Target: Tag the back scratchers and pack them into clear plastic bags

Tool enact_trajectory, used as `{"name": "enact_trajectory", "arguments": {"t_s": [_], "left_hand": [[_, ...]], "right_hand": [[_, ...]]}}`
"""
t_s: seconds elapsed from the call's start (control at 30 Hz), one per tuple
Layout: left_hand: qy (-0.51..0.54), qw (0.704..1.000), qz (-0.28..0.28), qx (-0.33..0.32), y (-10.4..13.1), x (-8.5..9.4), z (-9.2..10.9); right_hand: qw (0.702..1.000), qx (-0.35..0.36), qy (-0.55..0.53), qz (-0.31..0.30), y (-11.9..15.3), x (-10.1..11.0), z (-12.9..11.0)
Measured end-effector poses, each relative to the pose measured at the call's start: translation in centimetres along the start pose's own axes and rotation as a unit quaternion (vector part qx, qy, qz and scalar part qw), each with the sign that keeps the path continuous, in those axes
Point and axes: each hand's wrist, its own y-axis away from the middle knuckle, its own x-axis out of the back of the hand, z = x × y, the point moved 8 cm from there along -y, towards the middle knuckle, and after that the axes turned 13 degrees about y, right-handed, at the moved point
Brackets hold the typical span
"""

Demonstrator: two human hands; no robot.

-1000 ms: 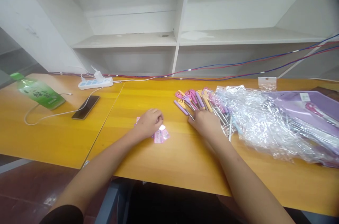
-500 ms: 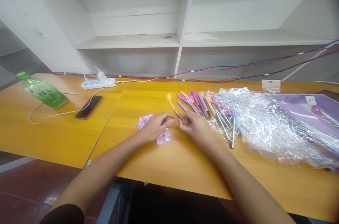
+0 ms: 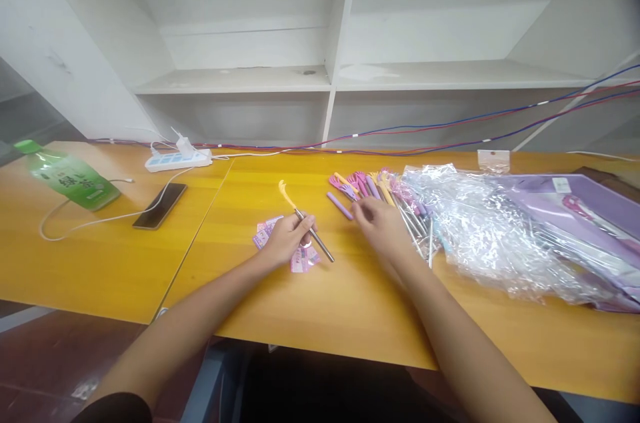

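My left hand (image 3: 290, 236) is closed around the metal shaft of a back scratcher (image 3: 320, 246); its yellow hand-shaped head points up and away, and the bare shaft end sticks out to the right. Beneath that hand lie several small pink and purple printed cards (image 3: 300, 259), partly covered. My right hand (image 3: 380, 223) is beside a loose purple handle tube (image 3: 339, 205), fingers bent and seemingly apart, the fingertips close to the tube's near end. Whether they touch it is unclear. Just beyond is a pile of back scratchers (image 3: 373, 186) with pink, purple and yellow heads, partly hidden by my right hand.
Crumpled clear plastic bags (image 3: 475, 229) and a purple printed package (image 3: 540, 196) cover the table's right side. On the left are a phone (image 3: 160, 206), a green bottle (image 3: 75, 176) lying tilted, and a power strip (image 3: 177, 159) with a white cable. White shelves (image 3: 240, 79) rise behind.
The yellow back scratcher has passed from my right hand into my left, with its shaft now exposed. My right hand has let go and moved beside the purple tube. The view has shifted slightly.
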Motion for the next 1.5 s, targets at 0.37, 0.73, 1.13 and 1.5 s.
{"name": "enact_trajectory", "arguments": {"t_s": [0.37, 0.73, 1.13, 1.5], "left_hand": [[-0.032, 0.999, -0.005, -0.012, 0.1, 0.0, 0.5], [-0.028, 1.000, -0.005, -0.008, 0.2, 0.0, 0.7], [0.167, 0.986, 0.001, 0.017, -0.1, -0.6, 0.5], [0.278, 0.959, -0.013, 0.057, 0.6, -2.2, -0.4]], "right_hand": [[0.934, -0.168, 0.309, -0.064, -0.9, 1.1, 8.7], [0.901, -0.277, 0.297, -0.154, -0.9, 1.1, 10.1], [0.969, -0.199, 0.046, -0.139, 0.1, 0.4, 6.8], [0.939, -0.043, -0.274, -0.202, 3.3, -4.8, -7.0]]}}
